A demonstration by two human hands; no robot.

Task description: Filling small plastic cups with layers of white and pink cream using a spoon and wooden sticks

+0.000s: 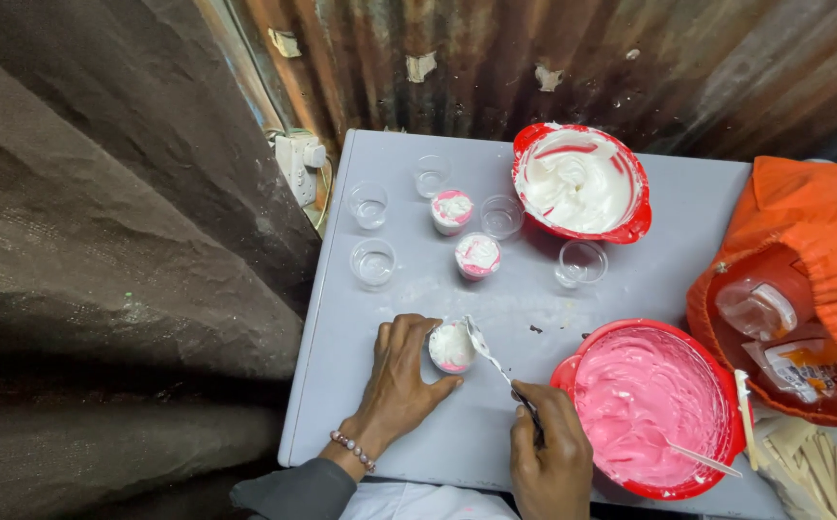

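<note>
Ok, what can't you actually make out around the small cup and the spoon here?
- Head view: the spoon handle's end is hidden inside the right hand.
- The small cup has its left side covered by the left hand.
- The wooden sticks are cut off by the lower right edge.
- The utensil in the pink bowl is buried at its tip in cream.

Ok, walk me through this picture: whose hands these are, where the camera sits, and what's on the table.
The camera sits on a person's head, looking down at their own bare hands. The left hand steadies a small cup filled with white and pink cream. The right hand holds a spoon at that cup's rim. On the grey table stand a red bowl of white cream, a red bowl of pink cream, two more filled cups and five empty clear cups.
</note>
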